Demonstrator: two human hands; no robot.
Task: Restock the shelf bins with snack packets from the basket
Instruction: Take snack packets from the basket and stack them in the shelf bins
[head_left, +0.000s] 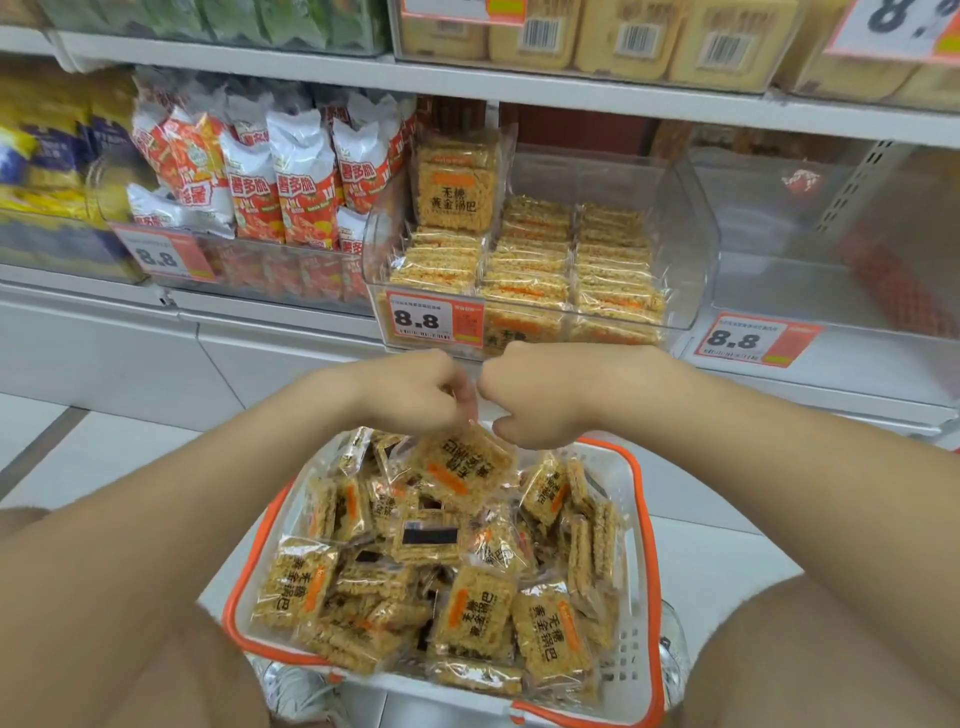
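Shop shelf | packet hangs from left hand fingers | above basket

The orange-and-white price tag on the clear plastic bin reads "8.8" above a barcode. The same "8.8" stands on the left orange tag, below the red-and-white snack bags printed "薯多脆", and on the right orange tag. The upright clear-wrapped cracker packet in the bin reads "无糖 黄金锅巴". The raised packet and a flat packet in the white orange-rimmed basket show the same characters. The tags' small print is too blurred to read.
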